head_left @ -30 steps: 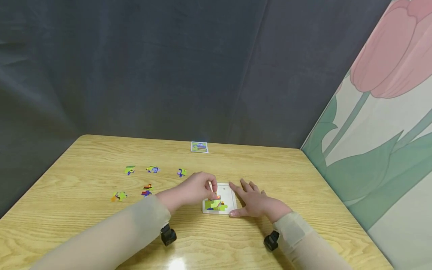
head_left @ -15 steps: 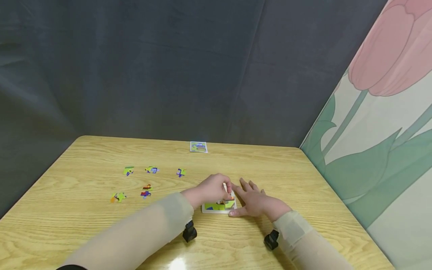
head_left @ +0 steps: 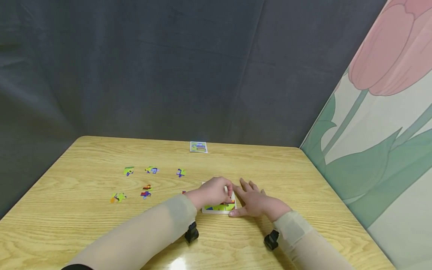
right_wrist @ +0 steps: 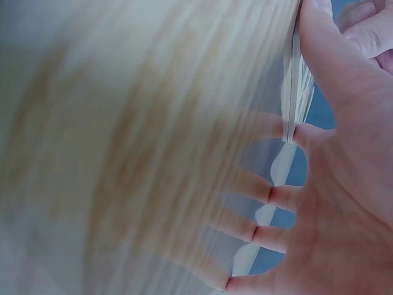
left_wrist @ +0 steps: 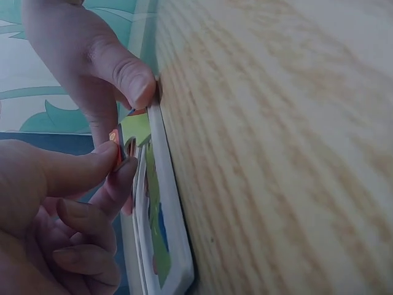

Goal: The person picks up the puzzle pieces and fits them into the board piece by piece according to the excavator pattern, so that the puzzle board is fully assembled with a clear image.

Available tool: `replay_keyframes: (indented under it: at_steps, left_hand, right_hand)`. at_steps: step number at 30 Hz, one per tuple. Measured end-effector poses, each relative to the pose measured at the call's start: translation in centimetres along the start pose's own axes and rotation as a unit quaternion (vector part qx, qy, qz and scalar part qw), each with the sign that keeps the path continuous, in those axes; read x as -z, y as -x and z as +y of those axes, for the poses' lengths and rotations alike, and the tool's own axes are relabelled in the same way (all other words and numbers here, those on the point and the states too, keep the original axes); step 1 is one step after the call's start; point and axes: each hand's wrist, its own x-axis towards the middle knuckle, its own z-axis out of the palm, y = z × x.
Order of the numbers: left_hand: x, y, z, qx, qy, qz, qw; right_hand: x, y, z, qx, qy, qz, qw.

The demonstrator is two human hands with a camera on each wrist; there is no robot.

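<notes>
A white puzzle tray [head_left: 210, 212] lies on the table with green, red and blue pieces along its near side. My left hand [head_left: 216, 190] is over its right half, pinching a puzzle piece [left_wrist: 136, 127] between thumb and index finger. In the left wrist view that piece is tilted, green with orange and red, low against the tray. My right hand [head_left: 254, 200] rests at the tray's right edge, fingers spread and thumb touching the near corner. The right wrist view has the fingertips on the tabletop. Much of the tray's inside is hidden behind my left hand.
Loose puzzle pieces lie to the left: a green one [head_left: 128, 171], a green-and-blue one [head_left: 152, 170], a purple-and-green one [head_left: 181, 172], an orange-and-green one [head_left: 118, 197] and red-and-blue ones [head_left: 146, 191]. A small picture card [head_left: 198, 147] lies near the table's far edge.
My left hand has moved right across the tray with the pinched piece, then slightly lower over the near right part. My right hand has stayed in place.
</notes>
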Motion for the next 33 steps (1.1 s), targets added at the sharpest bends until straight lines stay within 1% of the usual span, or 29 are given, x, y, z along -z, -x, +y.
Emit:
replay_keyframes:
  at_steps: [4,10,14,17,21,24,27,33]
  left_hand:
    - [0.15,0.0,0.05,-0.007,-0.026,0.0,0.9996]
    - [0.25,-0.03,0.16,-0.012,-0.053,-0.003,0.9985]
    - [0.29,-0.1,0.2,-0.02,-0.082,-0.004,0.9965]
    - [0.28,-0.12,0.19,-0.023,-0.102,-0.012,0.9945]
    - [0.2,-0.1,0.1,-0.019,-0.118,-0.022,0.9926]
    - [0.15,-0.05,0.09,-0.013,-0.119,-0.024,0.9926]
    - [0.1,0.03,0.2,-0.009,-0.126,-0.023,0.9918]
    - [0.02,0.34,0.76,0.006,-0.159,-0.012,0.9873]
  right_hand:
    - [0.01,0.03,-0.03,-0.003,0.0,-0.003,1.0]
    - [-0.01,0.08,-0.12,-0.008,-0.003,0.004,1.0]
    - [-0.08,0.05,-0.12,-0.01,0.0,0.005,0.9999]
    - [-0.12,0.02,-0.11,-0.009,0.0,0.006,0.9999]
    - [-0.11,0.03,-0.18,-0.007,-0.003,0.006,1.0]
    - [-0.15,-0.01,-0.16,-0.006,-0.004,0.007,1.0]
    - [-0.15,-0.03,-0.13,-0.007,-0.003,0.007,0.9999]
    - [-0.08,0.09,-0.21,-0.006,-0.003,0.006,1.0]
